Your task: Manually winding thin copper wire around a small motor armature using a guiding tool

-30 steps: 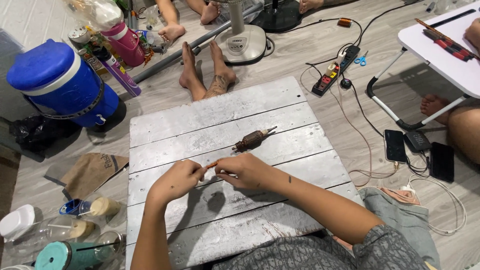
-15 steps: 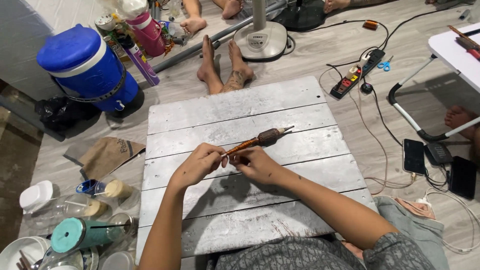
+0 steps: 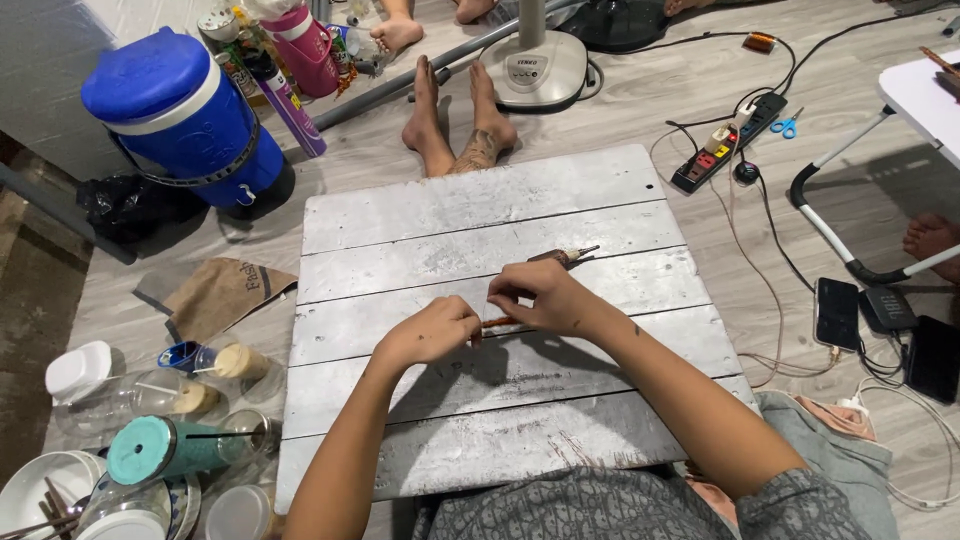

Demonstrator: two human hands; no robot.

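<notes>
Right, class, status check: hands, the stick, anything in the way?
Left hand pinching thin brown stick. Right hand gripping its brown, metal-tipped end. Grey plank board otherwise bare.

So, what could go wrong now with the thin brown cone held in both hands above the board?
The brown cone is gripped between the left hand and right hand; too hard a squeeze could perhaps burst it or spill its filling on the grey board. Its narrow tip points toward the bare feet of another person close by, so a slip might reach them.
</notes>
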